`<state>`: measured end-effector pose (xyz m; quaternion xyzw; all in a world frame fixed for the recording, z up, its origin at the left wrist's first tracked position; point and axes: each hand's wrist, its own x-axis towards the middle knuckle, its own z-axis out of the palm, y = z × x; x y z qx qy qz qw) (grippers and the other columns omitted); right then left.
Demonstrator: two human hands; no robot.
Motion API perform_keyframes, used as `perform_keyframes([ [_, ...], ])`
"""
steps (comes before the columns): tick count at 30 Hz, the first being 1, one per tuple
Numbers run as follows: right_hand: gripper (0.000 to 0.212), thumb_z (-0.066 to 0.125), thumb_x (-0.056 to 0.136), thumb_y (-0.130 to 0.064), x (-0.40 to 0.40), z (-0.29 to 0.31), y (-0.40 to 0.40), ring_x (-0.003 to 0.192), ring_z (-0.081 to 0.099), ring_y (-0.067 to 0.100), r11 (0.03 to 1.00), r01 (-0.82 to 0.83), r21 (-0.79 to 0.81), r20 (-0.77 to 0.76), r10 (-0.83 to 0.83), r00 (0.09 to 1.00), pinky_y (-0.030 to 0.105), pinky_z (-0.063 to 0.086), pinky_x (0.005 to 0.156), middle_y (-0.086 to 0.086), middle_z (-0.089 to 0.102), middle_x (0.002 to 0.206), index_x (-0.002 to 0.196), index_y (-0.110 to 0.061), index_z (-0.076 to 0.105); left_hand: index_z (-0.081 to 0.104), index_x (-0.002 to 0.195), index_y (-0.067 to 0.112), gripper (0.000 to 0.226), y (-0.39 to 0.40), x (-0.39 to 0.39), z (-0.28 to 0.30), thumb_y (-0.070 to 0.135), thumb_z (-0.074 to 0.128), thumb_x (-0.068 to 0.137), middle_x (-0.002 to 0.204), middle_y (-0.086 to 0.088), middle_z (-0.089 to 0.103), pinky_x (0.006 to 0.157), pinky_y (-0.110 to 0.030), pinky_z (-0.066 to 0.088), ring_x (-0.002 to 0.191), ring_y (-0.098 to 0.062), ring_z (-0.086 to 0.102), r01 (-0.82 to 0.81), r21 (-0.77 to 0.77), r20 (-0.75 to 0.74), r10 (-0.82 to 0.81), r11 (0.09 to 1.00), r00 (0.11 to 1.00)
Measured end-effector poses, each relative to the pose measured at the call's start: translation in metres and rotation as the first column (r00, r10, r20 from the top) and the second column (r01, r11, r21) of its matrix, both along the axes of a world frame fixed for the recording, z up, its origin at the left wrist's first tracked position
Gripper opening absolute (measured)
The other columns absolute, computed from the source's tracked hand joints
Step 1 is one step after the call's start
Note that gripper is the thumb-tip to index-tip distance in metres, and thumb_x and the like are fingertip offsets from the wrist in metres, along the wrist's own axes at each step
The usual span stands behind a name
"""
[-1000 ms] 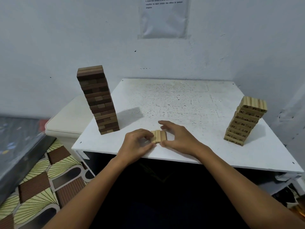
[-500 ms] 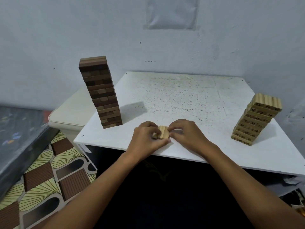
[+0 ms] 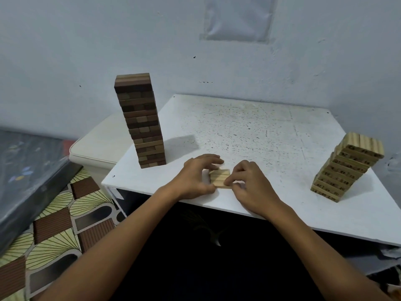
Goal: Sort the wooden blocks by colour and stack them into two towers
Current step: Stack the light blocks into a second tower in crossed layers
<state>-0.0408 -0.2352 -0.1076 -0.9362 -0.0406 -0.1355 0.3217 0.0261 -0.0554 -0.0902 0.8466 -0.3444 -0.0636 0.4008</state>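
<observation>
A tall tower of dark brown blocks (image 3: 142, 122) stands at the left of the white table (image 3: 249, 131). A shorter, leaning tower of light numbered blocks (image 3: 345, 168) stands at the right edge. Near the front edge lies a small set of light blocks (image 3: 219, 178) side by side. My left hand (image 3: 195, 177) grips the set from the left, fingers curled over its far side. My right hand (image 3: 249, 183) pinches it from the right with curled fingers. Parts of the set are hidden under my fingers.
A cream lower surface (image 3: 97, 146) adjoins the table's left side. A dark mattress (image 3: 26, 170) and patterned floor mat (image 3: 54, 224) lie further left. The wall runs close behind the table, with a paper sheet (image 3: 238, 18) taped on it.
Both hands have closed in tighter around the light blocks, squaring them together. The camera has shifted slightly; the towers have not moved.
</observation>
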Motion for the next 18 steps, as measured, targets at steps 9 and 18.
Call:
perform_keyframes([
  [9,0.053,0.047,0.089,-0.06,0.005,0.014,0.023,0.139,0.035,0.008,0.538,0.097,0.837,-0.092,-0.036,0.995,0.032,0.027,0.116,-0.005,0.04,0.15,0.136,-0.036,0.042,0.051,0.129,0.035,0.038,-0.009,-0.015,-0.004,0.051,0.05,0.095,0.138,0.014,0.05,0.109,-0.022,0.03,0.132,0.001,0.041,-0.258,-0.368,-0.339,0.13,0.893,0.932],
  [18,0.082,0.027,0.082,-0.075,0.012,0.017,0.048,0.148,0.013,0.007,0.365,0.107,0.925,-0.09,-0.063,0.994,0.036,0.012,0.122,-0.007,0.013,0.162,0.153,-0.037,0.014,0.038,0.138,0.038,0.067,-0.034,-0.029,-0.002,0.07,0.027,0.08,0.157,0.008,0.027,0.114,-0.028,0.015,0.146,-0.006,0.016,-0.416,-0.569,-0.571,0.023,0.709,0.821],
])
